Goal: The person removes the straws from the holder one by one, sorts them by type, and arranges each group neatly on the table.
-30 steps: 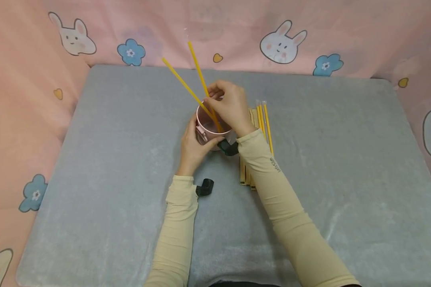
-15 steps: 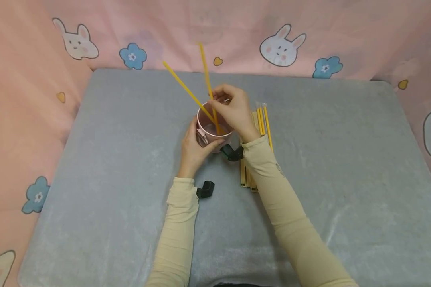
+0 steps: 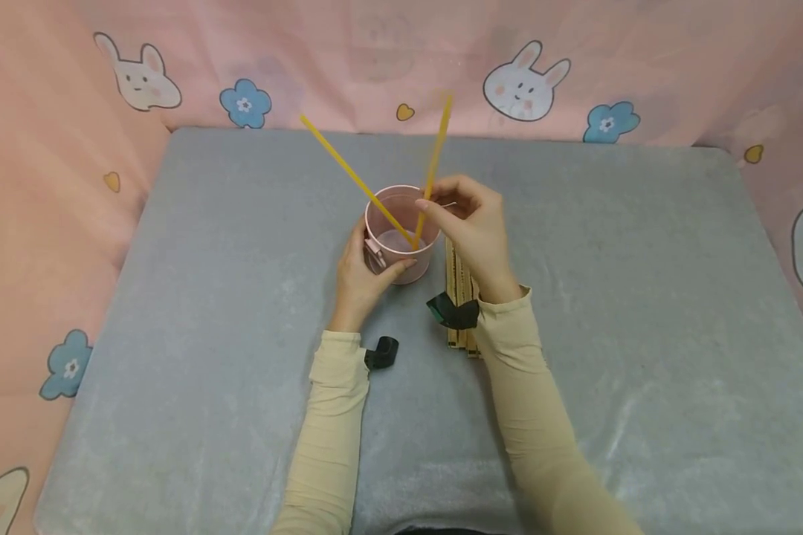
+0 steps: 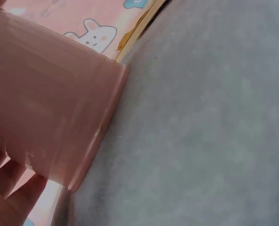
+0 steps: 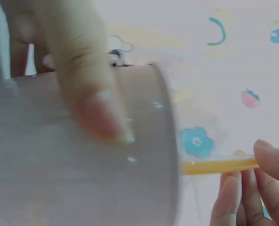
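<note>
A small pink bucket (image 3: 410,270) stands on the table, its mouth facing up. My left hand (image 3: 361,286) grips its side, thumb along the front below the rim; in the left wrist view the fingers (image 4: 28,195) wrap its wall. One yellow drinking straw (image 3: 344,167) leans out of the bucket toward the far left. With thumb and fingertips, my right hand (image 3: 476,234) pinches a second yellow straw (image 3: 438,148) above the right rim, its lower end inside the bucket. The right wrist view shows this straw (image 5: 215,166) jutting from the bucket's mouth.
Beside the bucket, partly under my right forearm, lie several slim brown paper-wrapped sticks (image 3: 456,297). A grey cloth covers the table (image 3: 642,312). A pink curtain (image 3: 348,44) with rabbits and flowers rises behind and at both sides.
My right hand has moved right and slightly nearer, swinging its straw from leaning left to leaning right. The loose yellow straws on the table are now hidden behind it. Left hand and bucket stay put.
</note>
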`<state>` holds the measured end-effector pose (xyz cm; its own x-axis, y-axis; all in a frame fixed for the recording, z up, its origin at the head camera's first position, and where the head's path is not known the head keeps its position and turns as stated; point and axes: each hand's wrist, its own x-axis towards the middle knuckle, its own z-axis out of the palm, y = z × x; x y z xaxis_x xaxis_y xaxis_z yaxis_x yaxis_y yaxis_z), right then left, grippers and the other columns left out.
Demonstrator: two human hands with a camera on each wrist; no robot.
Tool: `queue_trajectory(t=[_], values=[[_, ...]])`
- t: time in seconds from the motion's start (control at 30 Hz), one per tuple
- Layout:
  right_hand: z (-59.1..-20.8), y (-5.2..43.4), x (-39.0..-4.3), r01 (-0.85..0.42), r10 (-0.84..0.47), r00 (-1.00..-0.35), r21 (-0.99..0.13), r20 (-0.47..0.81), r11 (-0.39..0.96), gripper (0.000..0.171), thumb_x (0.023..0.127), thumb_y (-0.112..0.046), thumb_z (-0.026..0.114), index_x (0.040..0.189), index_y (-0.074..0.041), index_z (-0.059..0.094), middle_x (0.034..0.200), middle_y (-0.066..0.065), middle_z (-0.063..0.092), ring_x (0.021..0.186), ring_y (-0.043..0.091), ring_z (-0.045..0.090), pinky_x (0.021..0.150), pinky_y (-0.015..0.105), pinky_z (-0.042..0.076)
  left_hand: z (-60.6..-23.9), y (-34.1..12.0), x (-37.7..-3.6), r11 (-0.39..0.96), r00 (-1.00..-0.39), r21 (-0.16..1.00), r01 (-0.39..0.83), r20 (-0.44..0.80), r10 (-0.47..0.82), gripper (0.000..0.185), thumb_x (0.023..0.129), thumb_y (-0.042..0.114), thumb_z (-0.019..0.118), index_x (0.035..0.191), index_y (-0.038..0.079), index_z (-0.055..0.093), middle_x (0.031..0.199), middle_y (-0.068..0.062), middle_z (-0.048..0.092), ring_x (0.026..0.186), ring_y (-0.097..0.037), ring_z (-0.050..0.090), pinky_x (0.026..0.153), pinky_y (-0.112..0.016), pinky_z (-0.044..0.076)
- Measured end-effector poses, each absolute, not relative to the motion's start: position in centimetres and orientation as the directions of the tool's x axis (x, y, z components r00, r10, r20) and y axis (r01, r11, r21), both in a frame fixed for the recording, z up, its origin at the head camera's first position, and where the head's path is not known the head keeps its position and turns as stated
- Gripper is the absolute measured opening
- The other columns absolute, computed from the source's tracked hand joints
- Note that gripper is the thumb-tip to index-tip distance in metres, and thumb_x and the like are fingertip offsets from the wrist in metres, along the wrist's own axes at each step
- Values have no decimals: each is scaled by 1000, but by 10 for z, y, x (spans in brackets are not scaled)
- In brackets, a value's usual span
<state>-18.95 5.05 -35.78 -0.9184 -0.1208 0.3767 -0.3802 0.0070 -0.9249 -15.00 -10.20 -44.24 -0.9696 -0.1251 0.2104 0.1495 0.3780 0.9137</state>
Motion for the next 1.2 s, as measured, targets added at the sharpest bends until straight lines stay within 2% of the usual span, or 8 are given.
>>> queue_trajectory(t=[0.17,0.47,0.73,1.2], values=[[-352,59,-178,-410,-78,-908,-912,411,-29,10,79,9,70,88,11,66,83,10,67,76,20,62,70,28,53,-443,-102,-151,386,-968,909,157,219,-120,92,69,21,85,143,2,35,137,-16,46,123,-25,45,103,-35,35],[-342,71,-167,-483,-9,-874,-871,486,-90,10,79,11,69,87,14,64,84,5,69,76,18,64,70,28,53,-444,-102,-151,369,-968,916,159,218,-125,92,68,20,86,142,1,35,137,-18,46,124,-29,45,104,-35,34],[-328,83,-161,-474,112,-880,-845,461,-245,10,76,18,65,83,11,66,81,12,68,72,21,64,70,27,53,-445,-102,-152,374,-964,911,172,234,-128,90,67,20,86,141,2,37,135,-18,48,123,-30,46,104,-34,34],[-310,104,-150,-586,306,-805,-758,508,-284,13,71,20,66,82,22,60,74,17,67,64,26,62,64,30,53,-446,-102,-152,366,-960,912,187,249,-130,89,67,20,86,140,3,39,134,-16,50,122,-28,47,103,-30,34]])
